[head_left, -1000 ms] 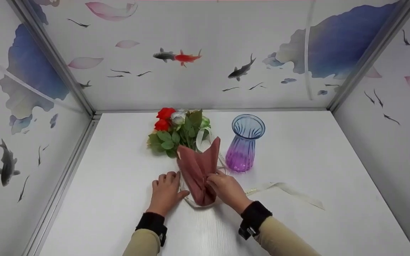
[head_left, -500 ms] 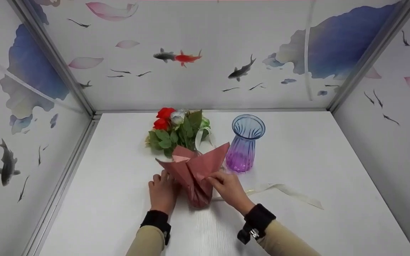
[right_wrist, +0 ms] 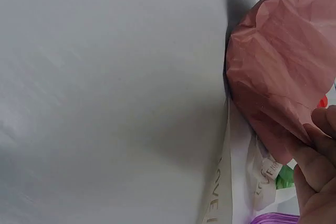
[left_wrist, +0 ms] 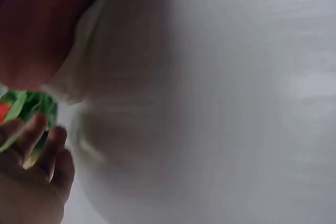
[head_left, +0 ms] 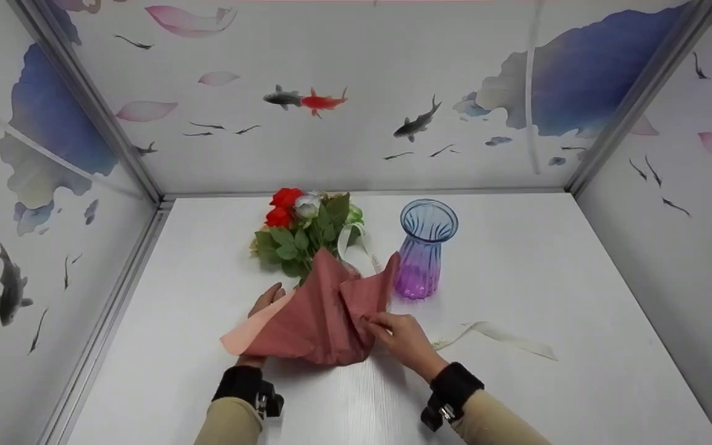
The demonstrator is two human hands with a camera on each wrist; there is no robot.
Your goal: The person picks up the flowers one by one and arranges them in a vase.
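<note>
A sheet of dusty-red wrapping paper [head_left: 325, 315], gathered and creased, stands fanned out on the white table. My right hand [head_left: 402, 337] pinches its right side between thumb and fingers, which the right wrist view also shows. The paper's left flap spreads over my left hand [head_left: 264, 301], hiding most of it. In the left wrist view, the left hand's fingers [left_wrist: 56, 148] are loosely bent with nothing held. Just behind the paper lies a bunch of flowers [head_left: 291, 241] with red and white blooms and green leaves; its lower stems are hidden.
A blue-to-purple glass vase [head_left: 421, 262] stands upright behind and right of the paper. A pale lettered ribbon [head_left: 510, 337] trails over the table to the right, and a loop of ribbon [head_left: 345, 238] lies by the flowers. Printed panels enclose the table's back and sides.
The paper has gone from narrow and folded to widely spread, its left flap swinging out to the left. My left hand has shifted left beneath it; the right hand keeps its pinch.
</note>
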